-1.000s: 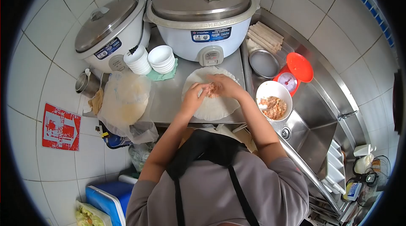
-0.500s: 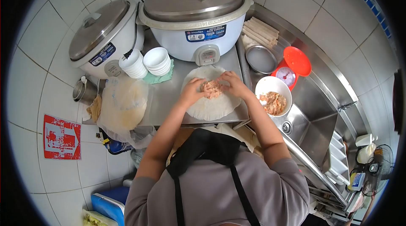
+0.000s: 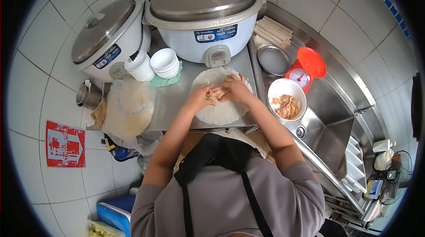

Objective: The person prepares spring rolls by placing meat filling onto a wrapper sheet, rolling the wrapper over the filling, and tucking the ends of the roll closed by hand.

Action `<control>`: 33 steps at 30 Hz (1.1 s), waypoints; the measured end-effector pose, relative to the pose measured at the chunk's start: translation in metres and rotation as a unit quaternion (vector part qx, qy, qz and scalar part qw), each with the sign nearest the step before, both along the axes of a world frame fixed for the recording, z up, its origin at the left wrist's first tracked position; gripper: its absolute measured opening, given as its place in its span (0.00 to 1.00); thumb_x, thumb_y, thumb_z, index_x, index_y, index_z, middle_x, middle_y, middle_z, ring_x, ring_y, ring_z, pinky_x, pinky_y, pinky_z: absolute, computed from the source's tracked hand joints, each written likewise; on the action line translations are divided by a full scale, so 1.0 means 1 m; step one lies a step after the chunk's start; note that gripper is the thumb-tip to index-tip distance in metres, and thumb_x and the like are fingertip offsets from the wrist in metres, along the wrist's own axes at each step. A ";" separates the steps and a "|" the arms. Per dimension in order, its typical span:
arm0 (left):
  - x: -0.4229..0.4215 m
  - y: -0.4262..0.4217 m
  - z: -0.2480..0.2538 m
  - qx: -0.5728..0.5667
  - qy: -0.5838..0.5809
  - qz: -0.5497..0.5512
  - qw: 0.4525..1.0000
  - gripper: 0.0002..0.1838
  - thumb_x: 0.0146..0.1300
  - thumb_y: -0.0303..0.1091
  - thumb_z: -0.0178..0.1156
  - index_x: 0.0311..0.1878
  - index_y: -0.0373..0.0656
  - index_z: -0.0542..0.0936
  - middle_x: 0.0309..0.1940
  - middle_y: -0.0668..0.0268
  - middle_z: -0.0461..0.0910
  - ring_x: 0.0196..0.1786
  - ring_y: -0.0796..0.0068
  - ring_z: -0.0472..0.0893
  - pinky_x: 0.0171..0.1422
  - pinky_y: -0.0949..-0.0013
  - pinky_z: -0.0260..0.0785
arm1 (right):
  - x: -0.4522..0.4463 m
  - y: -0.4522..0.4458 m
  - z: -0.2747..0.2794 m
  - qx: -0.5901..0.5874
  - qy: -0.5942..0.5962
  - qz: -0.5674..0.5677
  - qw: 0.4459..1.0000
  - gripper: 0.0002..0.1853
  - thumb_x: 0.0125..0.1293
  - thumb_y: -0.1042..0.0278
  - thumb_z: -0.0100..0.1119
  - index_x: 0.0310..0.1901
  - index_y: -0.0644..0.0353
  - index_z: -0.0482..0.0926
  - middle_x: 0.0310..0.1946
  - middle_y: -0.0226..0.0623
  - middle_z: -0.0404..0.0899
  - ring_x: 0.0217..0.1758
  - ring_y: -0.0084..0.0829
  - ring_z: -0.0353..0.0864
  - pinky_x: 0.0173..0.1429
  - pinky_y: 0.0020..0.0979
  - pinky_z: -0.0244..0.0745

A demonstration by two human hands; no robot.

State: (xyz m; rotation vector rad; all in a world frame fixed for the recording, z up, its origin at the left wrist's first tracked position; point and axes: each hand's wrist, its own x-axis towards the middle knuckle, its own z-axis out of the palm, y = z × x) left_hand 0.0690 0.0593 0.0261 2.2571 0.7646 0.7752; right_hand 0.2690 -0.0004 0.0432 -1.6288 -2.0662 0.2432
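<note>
A round, thin, off-white wrapper (image 3: 223, 115) lies on the steel counter with a mound of minced meat filling (image 3: 217, 94) on it. My left hand (image 3: 199, 99) presses the mound from the left, fingers curled against it. From the right, my right hand (image 3: 237, 89) cups the other side of the same filling, its fingers bent over the upper edge. The fingertips are partly hidden in the meat. To the right of the counter, a white bowl (image 3: 276, 90) holds more of the minced mixture.
Behind the wrapper stands a large rice cooker (image 3: 203, 35), with a second rice cooker (image 3: 115, 37) to its left. Stacked white bowls (image 3: 164, 62) and a plastic bag of wrappers (image 3: 128, 108) sit at left. A red scale (image 3: 305, 75), metal pan (image 3: 273, 61) and rolled wrappers (image 3: 272, 31) lie at right.
My right hand has moved left and closed in over the filling. The mound has shifted slightly left and become narrower between my hands.
</note>
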 end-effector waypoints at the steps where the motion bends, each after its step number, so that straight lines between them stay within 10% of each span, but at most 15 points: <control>1: -0.001 0.001 -0.001 0.005 -0.003 0.001 1.000 0.22 0.42 0.36 0.73 0.41 0.37 0.80 0.38 0.56 0.80 0.41 0.56 0.78 0.47 0.61 0.69 | -0.005 -0.003 0.005 0.019 -0.012 0.016 1.000 0.14 0.43 0.60 0.70 0.35 0.49 0.83 0.36 0.22 0.79 0.54 0.31 0.68 0.69 0.55 0.44; 9: 0.002 -0.006 0.011 -0.041 0.078 0.014 0.996 0.21 0.47 0.35 0.70 0.46 0.39 0.81 0.34 0.56 0.81 0.37 0.60 0.79 0.44 0.63 0.70 | -0.021 0.001 0.003 0.085 -0.017 0.039 0.996 0.08 0.42 0.63 0.69 0.26 0.52 0.84 0.24 0.24 0.79 0.43 0.30 0.70 0.67 0.47 0.51; 15: 0.000 -0.009 0.009 -0.014 0.038 0.019 0.999 0.23 0.49 0.36 0.70 0.48 0.36 0.80 0.40 0.53 0.81 0.40 0.62 0.81 0.47 0.67 0.71 | 0.011 0.007 0.016 -0.199 0.389 -0.050 0.898 0.06 0.44 0.66 0.68 0.28 0.53 0.85 0.23 0.27 0.79 0.39 0.29 0.70 0.59 0.36 0.56; 18: 0.001 -0.006 0.000 -0.069 -0.004 0.002 0.998 0.25 0.50 0.35 0.70 0.51 0.35 0.78 0.42 0.54 0.82 0.43 0.66 0.82 0.49 0.70 0.71 | 0.023 0.003 0.025 -0.185 0.375 -0.059 0.906 0.06 0.46 0.63 0.69 0.28 0.51 0.85 0.26 0.27 0.81 0.40 0.28 0.70 0.57 0.37 0.57; 25: -0.001 0.000 -0.005 -0.129 0.020 0.015 0.991 0.18 0.51 0.28 0.67 0.46 0.34 0.79 0.37 0.56 0.82 0.39 0.67 0.81 0.46 0.68 0.71 | -0.041 0.002 0.006 0.088 -0.109 0.022 0.990 0.04 0.47 0.65 0.63 0.26 0.52 0.82 0.26 0.28 0.78 0.47 0.30 0.70 0.57 0.41 0.58; 33: 0.002 -0.006 0.009 -0.075 0.056 0.005 0.996 0.20 0.49 0.28 0.68 0.47 0.34 0.79 0.37 0.57 0.81 0.41 0.68 0.80 0.47 0.68 0.71 | -0.013 -0.001 0.021 -0.085 0.206 -0.031 0.974 0.07 0.49 0.65 0.67 0.30 0.55 0.84 0.26 0.31 0.81 0.38 0.27 0.75 0.47 0.30 0.65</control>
